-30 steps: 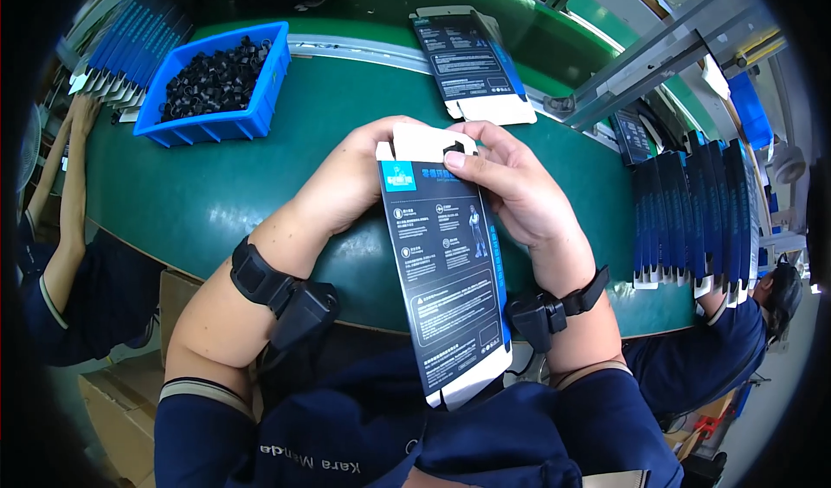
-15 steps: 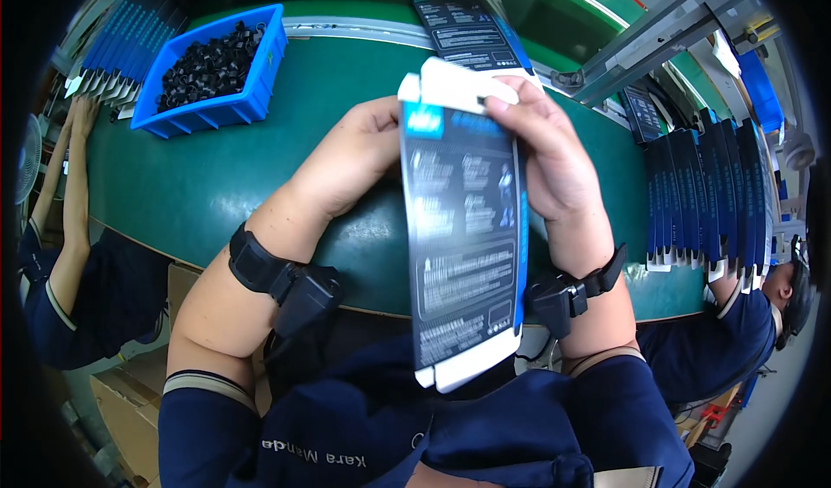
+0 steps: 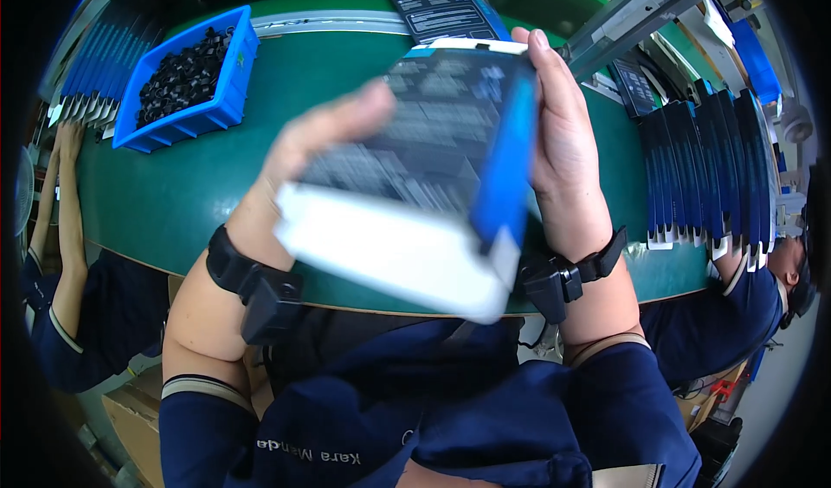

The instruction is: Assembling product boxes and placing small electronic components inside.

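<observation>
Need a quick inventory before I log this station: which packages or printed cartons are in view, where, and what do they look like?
Held box: between left hand and right hand, blurred, dark printed face, blue side, white end.
Flat carton: top centre on the green belt, dark with blue edge.
Carton row: right side, upright, dark blue.
Second row: upper left, blue, beside the blue bin.

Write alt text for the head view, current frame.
Both hands, left hand and right hand, hold a blurred dark-and-blue carton above a green table. A blue bin of black parts sits at far left, with flat cartons stacked at right.
</observation>
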A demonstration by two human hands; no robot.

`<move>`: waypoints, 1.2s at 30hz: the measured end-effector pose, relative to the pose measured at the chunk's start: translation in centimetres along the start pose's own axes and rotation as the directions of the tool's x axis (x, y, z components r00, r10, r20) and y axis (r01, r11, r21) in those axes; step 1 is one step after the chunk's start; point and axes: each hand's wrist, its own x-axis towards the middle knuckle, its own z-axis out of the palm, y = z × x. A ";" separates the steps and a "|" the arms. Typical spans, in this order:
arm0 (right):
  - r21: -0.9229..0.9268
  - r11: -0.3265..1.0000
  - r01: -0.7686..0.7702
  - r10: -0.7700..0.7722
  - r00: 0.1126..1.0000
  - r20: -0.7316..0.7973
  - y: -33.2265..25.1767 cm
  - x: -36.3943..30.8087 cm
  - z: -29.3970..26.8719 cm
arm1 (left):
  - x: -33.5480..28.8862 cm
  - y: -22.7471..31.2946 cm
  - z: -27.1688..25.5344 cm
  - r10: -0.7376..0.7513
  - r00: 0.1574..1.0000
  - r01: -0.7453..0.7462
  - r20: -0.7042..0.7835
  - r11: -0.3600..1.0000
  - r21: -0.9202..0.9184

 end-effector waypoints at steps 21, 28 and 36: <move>-0.408 0.850 -0.333 0.504 0.739 0.447 1.0 -2.0 1.4 | 1.2 3.1 -1.4 0.110 0.864 -0.194 0.491 0.973 0.123; -0.611 0.791 0.014 0.255 0.901 0.350 -0.8 -1.4 1.3 | 0.9 4.0 -1.8 0.327 0.879 -0.360 0.348 0.932 0.033; -0.859 0.484 0.169 0.226 0.924 0.309 -0.5 -1.5 0.7 | 1.1 5.1 -3.4 0.398 0.885 -0.406 0.241 0.914 -0.018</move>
